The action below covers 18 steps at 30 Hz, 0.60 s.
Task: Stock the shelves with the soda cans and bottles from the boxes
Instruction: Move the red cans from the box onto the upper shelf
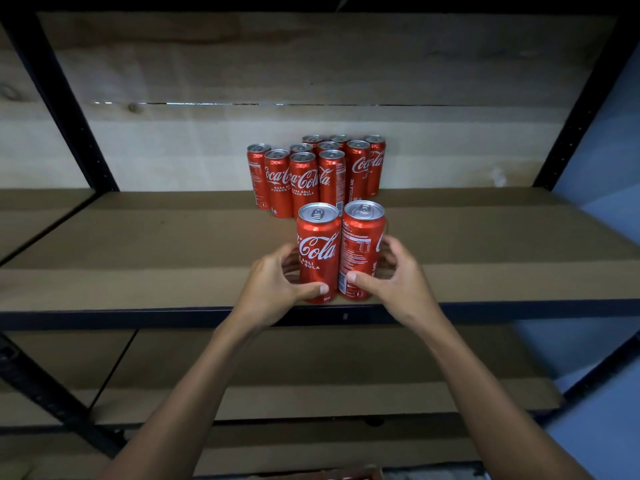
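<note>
While two red soda cans stand side by side at the front edge of the brown shelf [138,244], a hand is on each. The left hand [277,282] is wrapped around the left can [318,251], thumb low on its front. The right hand [391,275] is wrapped around the right can [362,247] the same way. Both cans touch each other and stand upright. More red cans [318,171] stand packed together near the back edge of the same shelf, by the wooden back wall [311,74].
</note>
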Available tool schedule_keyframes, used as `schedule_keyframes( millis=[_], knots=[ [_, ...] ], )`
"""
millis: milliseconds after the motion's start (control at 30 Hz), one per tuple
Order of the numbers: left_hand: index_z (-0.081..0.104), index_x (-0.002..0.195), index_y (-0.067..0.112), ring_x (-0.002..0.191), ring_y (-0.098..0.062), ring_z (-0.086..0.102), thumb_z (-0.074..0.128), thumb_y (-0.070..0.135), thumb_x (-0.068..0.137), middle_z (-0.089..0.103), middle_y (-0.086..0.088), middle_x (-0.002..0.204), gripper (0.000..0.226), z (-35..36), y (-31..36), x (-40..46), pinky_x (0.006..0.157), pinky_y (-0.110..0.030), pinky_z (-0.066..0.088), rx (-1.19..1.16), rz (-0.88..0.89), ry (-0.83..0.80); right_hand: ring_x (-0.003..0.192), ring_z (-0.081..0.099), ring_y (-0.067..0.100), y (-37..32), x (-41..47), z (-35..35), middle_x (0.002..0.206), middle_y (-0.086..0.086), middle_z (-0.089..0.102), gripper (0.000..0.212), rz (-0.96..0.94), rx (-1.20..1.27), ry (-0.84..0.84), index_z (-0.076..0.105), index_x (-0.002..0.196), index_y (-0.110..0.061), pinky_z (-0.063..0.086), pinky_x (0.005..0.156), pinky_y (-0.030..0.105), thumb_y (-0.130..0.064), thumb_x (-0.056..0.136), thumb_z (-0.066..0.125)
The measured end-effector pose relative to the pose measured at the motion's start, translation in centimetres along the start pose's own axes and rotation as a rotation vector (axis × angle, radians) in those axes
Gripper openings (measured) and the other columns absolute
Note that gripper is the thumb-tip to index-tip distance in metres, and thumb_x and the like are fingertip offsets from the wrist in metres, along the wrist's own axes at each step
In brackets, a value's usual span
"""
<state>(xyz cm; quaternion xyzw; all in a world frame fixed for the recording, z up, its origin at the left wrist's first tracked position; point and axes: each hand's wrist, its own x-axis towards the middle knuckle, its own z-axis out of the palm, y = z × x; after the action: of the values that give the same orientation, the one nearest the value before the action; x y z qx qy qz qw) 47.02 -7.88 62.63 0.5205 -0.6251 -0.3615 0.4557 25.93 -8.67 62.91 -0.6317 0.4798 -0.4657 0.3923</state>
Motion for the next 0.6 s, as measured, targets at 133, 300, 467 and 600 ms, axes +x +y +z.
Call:
schedule_keyframes(
  millis=[133,300,467,600],
  knots=[
    [0.06,0.124,0.017,0.101,-0.007,0.069,0.092,0.018,0.06,0.071,0.004,0.113,0.072,0.5,-0.6,0.6,0.094,-0.037,0.055,-0.004,-0.029,0.022,0.105,0.064,0.0,1.2,0.0,0.1,0.109,-0.019,0.066,0.063,0.0,0.015,0.031,0.051,0.12,-0.039,0.055,0.092,0.029,-0.02,0.072,0.087],
    [0.062,0.121,0.017,0.101,-0.006,0.068,0.092,0.014,0.061,0.071,0.001,0.115,0.066,2.5,-0.8,3.5,0.094,-0.032,0.055,0.023,-0.013,0.088,0.102,0.065,-0.003,1.6,1.8,-1.0,0.11,-0.018,0.066,0.065,0.007,0.031,0.055,0.053,0.124,-0.034,0.055,0.085,0.021,-0.019,0.071,0.087],
    [0.061,0.122,0.016,0.1,-0.011,0.068,0.091,0.016,0.061,0.07,-0.002,0.116,0.067,5.3,-0.3,7.6,0.094,-0.034,0.054,0.074,-0.007,0.133,0.091,0.065,-0.01,2.6,5.6,-2.9,0.1,-0.022,0.065,0.061,0.026,0.027,0.102,0.055,0.119,-0.031,0.053,0.082,0.018,-0.012,0.071,0.086],
    [0.059,0.121,0.026,0.105,-0.013,0.066,0.087,0.041,0.057,0.069,0.004,0.119,0.07,7.7,-0.7,11.6,0.096,-0.039,0.053,0.111,-0.041,0.149,0.085,0.066,-0.003,3.8,9.2,-3.9,0.102,-0.01,0.067,0.057,0.047,0.108,0.165,0.055,0.118,-0.023,0.055,0.075,0.014,0.001,0.073,0.082]
  ],
)
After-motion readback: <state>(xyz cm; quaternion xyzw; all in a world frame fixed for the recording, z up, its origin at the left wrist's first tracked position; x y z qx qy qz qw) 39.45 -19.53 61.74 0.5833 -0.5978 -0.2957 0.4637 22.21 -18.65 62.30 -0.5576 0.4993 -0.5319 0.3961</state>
